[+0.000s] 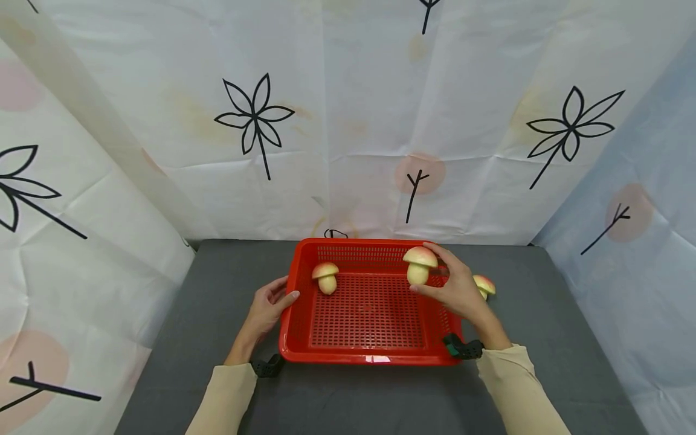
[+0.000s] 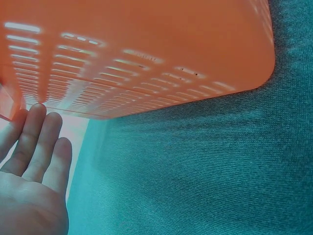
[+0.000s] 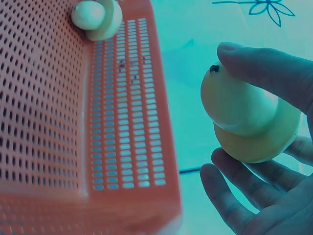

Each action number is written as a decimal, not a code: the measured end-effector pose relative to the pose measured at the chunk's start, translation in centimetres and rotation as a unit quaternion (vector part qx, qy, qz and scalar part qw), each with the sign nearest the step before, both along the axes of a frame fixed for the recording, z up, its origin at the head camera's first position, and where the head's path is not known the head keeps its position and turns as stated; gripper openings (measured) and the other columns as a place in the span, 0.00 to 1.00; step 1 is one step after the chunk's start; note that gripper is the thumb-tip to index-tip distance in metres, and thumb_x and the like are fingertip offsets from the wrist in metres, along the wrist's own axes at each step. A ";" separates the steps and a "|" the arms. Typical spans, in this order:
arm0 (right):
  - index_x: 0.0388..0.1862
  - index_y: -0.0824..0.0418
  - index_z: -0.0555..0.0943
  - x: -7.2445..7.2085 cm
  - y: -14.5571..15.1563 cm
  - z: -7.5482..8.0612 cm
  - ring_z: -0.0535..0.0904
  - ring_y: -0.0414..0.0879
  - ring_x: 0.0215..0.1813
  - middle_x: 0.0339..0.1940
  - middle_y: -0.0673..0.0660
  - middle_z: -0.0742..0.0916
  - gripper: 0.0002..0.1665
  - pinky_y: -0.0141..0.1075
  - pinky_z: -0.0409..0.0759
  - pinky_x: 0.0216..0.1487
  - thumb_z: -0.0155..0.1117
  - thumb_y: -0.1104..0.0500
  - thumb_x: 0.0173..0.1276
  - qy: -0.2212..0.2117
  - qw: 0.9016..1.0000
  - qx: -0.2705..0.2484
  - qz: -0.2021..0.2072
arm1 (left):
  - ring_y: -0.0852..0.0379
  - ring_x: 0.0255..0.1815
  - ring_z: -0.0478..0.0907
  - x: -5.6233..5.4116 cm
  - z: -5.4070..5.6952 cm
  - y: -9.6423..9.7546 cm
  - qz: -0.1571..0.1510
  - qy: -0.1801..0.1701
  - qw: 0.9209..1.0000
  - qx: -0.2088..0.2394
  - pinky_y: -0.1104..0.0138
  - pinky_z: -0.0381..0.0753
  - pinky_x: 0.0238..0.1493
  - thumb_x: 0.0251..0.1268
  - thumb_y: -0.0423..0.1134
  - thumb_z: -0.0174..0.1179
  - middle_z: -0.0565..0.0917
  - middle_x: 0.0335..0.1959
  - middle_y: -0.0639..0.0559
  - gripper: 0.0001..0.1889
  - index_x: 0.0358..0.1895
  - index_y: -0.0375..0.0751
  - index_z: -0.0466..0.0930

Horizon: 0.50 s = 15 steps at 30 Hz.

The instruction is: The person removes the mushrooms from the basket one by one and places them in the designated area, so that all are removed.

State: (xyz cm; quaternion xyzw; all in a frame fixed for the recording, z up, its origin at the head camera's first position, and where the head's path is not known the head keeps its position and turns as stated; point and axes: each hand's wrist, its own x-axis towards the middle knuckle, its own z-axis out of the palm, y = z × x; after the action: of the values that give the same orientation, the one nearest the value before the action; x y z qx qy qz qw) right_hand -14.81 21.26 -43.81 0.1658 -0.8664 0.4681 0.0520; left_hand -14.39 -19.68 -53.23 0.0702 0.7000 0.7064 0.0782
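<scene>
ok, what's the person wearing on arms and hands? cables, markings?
Beige left sleeve and right sleeve, plain and long. A dark, chunky left wristband and right wristband, the right one with a green patch. Left hand and right hand are bare: no gloves or rings visible on the fingers. No cables visible.

Red basket (image 1: 337,355): smooth, glossy plastic. Mushroom (image 1: 420,266) toward basket's two o'clock: smooth, soft sheen. Grey table cover (image 1: 370,399): matt, woven cloth. Backdrop (image 1: 353,121), twelve o'clock: creased cloth.
</scene>
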 end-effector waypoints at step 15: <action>0.79 0.63 0.62 1.4 3.9 0.9 0.81 0.66 0.54 0.66 0.67 0.75 0.52 0.27 0.82 0.38 0.79 0.67 0.58 -0.014 0.998 -0.035 -0.041 | 0.27 0.64 0.72 0.0 0.0 -0.1 -0.007 0.008 1.000 -0.001 0.53 0.85 0.53 0.75 0.32 0.59 0.72 0.67 0.26 0.30 0.75 0.27 0.61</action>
State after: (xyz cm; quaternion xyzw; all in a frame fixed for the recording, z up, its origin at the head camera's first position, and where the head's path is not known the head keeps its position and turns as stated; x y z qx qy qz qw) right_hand -13.45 25.13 -42.92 0.1217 -0.8562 0.4980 0.0642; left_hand -14.37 -19.78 -53.27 0.0811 0.7006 0.7047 0.0773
